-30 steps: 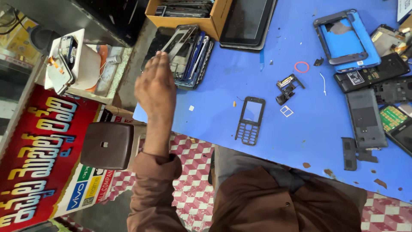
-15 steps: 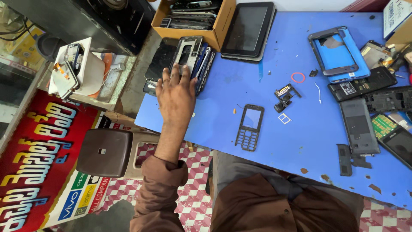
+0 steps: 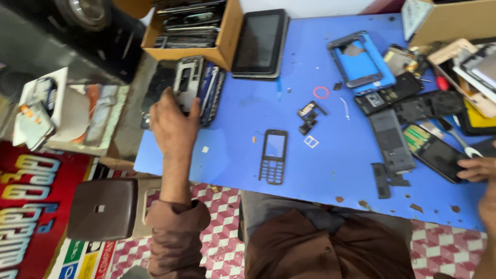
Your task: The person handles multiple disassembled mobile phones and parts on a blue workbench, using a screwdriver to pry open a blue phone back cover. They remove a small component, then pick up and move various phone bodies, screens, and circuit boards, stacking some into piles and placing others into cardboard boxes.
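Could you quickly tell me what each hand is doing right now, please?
Left hand: open, fingers on the stack of phone frames.
Right hand: at the frame's edge, touching a dark phone.

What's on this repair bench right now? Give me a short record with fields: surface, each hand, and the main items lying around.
Surface: blue table, scattered with phone parts
Left hand: on a stack of phone frames and panels at the table's left edge
Right hand: at the right edge, fingertips touching a dark phone
Centre: keypad phone front cover, lying flat and untouched
Back left: cardboard box of parts, dark tablet beside it
Back right: blue phone case
Below table: brown stool
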